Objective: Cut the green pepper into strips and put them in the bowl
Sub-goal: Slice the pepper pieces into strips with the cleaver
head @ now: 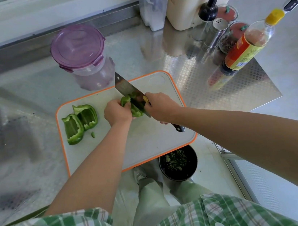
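Two hands are at work, head view only. The left hand (117, 112) is curled, its fingertips pressing down on a green pepper piece (134, 109) on the cutting board (148, 141). The right hand (159, 107) is closed round the handle of the cleaver (128, 91). The blade is upright with its edge down in the held piece, just beside the left fingers. The handle end shows behind the right hand.

Two larger pepper sections (73, 128), insides up and touching each other, lie on the board out to the left of the left hand. One small green scrap (93, 134) lies near them. A purple-lidded container (78, 46) stands beyond the left hand, off the board. Bottles and shakers (246, 49) stand beyond the right hand. A black round container (178, 163) holding green bits sits below the board's near edge, nearer the person than the right hand.
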